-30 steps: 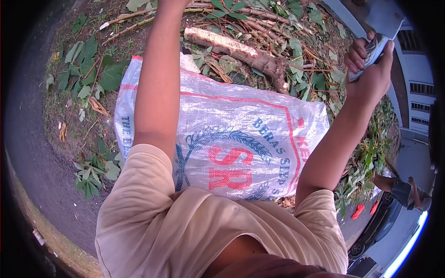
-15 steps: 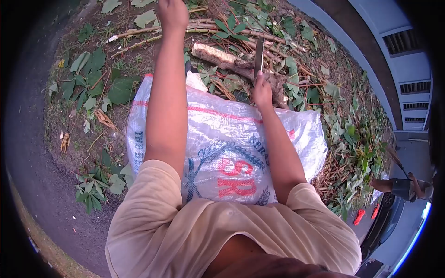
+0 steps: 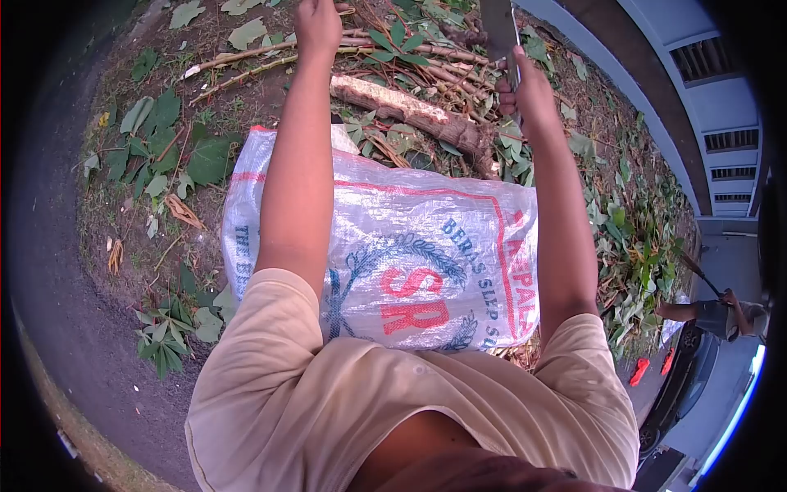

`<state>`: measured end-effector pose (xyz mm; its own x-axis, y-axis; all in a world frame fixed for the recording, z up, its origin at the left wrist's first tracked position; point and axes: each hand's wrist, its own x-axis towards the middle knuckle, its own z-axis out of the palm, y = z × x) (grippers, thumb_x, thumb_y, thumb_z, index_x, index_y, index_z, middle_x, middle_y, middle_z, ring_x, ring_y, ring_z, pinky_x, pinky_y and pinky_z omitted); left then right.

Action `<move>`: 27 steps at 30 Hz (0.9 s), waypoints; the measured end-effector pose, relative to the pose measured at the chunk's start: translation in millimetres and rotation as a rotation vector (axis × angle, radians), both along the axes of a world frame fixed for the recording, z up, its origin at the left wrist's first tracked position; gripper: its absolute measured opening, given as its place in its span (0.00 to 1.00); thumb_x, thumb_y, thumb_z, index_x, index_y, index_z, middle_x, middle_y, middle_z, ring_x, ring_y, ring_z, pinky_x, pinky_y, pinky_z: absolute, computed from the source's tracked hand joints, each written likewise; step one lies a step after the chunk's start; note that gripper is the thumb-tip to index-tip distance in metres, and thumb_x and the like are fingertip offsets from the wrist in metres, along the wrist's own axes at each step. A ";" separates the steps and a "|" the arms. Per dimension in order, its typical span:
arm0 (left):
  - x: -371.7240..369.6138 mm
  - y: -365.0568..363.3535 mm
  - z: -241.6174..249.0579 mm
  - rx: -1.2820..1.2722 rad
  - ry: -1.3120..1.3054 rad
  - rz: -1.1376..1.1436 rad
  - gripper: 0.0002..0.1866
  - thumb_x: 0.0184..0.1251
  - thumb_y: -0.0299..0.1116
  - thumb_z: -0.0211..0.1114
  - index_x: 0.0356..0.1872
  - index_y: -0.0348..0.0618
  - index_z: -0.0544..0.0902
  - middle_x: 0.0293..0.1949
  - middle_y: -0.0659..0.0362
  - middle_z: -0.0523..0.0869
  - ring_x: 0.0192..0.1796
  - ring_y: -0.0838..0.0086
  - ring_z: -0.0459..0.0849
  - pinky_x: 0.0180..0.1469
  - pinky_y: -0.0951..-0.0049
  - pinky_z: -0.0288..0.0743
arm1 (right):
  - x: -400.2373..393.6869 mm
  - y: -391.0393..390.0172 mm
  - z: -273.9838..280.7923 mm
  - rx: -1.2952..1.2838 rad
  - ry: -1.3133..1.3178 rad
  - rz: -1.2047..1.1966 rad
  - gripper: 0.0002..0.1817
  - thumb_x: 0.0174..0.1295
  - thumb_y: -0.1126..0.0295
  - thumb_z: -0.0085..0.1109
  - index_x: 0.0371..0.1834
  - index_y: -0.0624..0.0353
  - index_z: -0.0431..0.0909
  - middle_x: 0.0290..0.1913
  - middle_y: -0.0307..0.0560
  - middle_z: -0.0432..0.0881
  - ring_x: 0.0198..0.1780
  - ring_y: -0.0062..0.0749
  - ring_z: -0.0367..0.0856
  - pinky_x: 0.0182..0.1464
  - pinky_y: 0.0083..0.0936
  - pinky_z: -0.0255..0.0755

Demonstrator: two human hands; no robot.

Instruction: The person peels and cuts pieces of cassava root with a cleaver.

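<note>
My right hand (image 3: 531, 94) is closed around a machete (image 3: 501, 37), its broad blade pointing up past the top edge of the view. At the top, partly cut off by the frame, my left hand (image 3: 318, 31) has curled fingers near cut stems; I cannot tell what is in them. Between my arms a thick log (image 3: 402, 107) lies on the ground, its bark stripped along the left part. A white woven sack (image 3: 410, 213) with red and blue print spreads over my lap, below the log.
Long thin branches (image 3: 246, 59) lie beyond the log. Broad green leaves (image 3: 209, 160) litter the soil at left, and a leafy heap (image 3: 627, 254) lies at right. A paved road (image 3: 90, 312) runs along the left. Far right are another person (image 3: 721, 316), a dark car (image 3: 676, 385) and a building wall.
My right hand has swung up and right with the machete, away from the log. My left hand has shifted slightly down and right. The sack's right side now shows more print.
</note>
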<state>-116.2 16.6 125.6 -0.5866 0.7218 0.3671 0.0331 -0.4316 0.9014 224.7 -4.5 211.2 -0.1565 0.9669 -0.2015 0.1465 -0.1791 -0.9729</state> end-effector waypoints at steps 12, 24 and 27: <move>-6.7 14.6 -16.8 -0.010 -0.182 -0.044 0.30 0.87 0.57 0.48 0.44 0.42 0.89 0.36 0.60 0.91 0.38 0.75 0.88 0.43 0.72 0.81 | 5.6 -42.4 -202.8 0.165 -0.627 0.011 0.38 0.83 0.39 0.36 0.42 0.66 0.82 0.34 0.63 0.85 0.41 0.52 0.87 0.48 0.44 0.77; 0.7 0.5 -8.5 -0.094 -0.183 -0.125 0.35 0.88 0.60 0.39 0.52 0.40 0.86 0.45 0.59 0.91 0.44 0.76 0.87 0.50 0.73 0.74 | -8.1 -16.0 -38.0 -0.034 -0.173 0.026 0.29 0.80 0.41 0.49 0.46 0.61 0.78 0.24 0.36 0.70 0.21 0.21 0.65 0.23 0.25 0.60; -4.2 8.2 -16.4 -0.102 -0.219 -0.154 0.35 0.88 0.61 0.40 0.53 0.40 0.86 0.44 0.59 0.91 0.44 0.75 0.88 0.49 0.73 0.75 | -30.9 -19.4 107.9 0.386 -0.072 -0.097 0.28 0.79 0.40 0.51 0.47 0.59 0.76 0.26 0.37 0.71 0.20 0.19 0.65 0.22 0.20 0.59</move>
